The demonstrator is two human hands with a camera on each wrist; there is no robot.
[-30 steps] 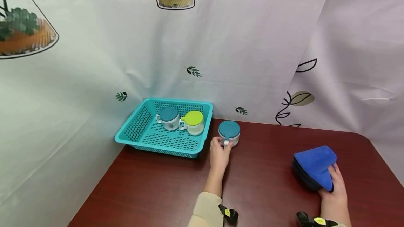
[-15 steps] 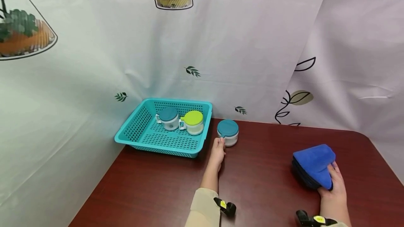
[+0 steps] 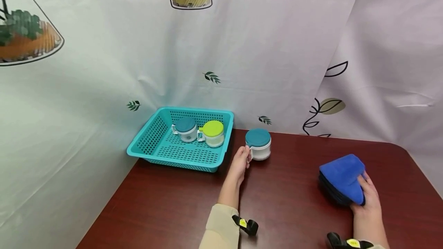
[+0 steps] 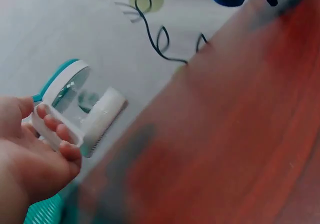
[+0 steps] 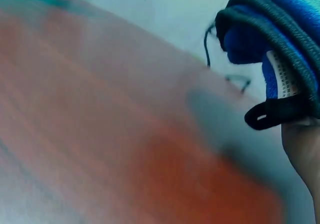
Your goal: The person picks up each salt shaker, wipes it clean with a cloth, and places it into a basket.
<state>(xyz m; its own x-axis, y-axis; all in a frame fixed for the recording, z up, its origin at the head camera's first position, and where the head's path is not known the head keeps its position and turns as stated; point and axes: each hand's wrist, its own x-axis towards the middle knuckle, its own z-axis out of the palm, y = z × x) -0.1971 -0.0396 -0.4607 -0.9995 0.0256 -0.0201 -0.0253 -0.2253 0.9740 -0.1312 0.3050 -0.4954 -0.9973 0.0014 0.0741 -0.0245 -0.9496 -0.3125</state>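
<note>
My left hand [image 3: 238,165] grips the white handle [image 4: 46,126] of a clear seasoning jar with a teal lid [image 3: 258,137]. Its fingers curl through the handle in the left wrist view, and the jar's white base [image 4: 106,113] points down toward the table. The jar is upright, just right of the basket. At the right, my right hand [image 3: 369,197] holds a folded blue cloth [image 3: 342,174] with dark edging, thumb on top and the other fingers partly hidden. A black loop [image 5: 275,114] and a printed white label [image 5: 283,73] hang from the cloth in the right wrist view.
A turquoise perforated basket [image 3: 173,166] stands at the back left of the dark red table [image 3: 287,206]. Inside are a teal-lidded jar [image 3: 187,129] and a lime-lidded jar [image 3: 213,133], handles facing left. A printed white curtain [image 3: 263,49] hangs behind the table.
My left hand has closed around the jar's handle and turned. The jar has shifted slightly right and looks raised a little. The cloth in my right hand has moved slightly up and left.
</note>
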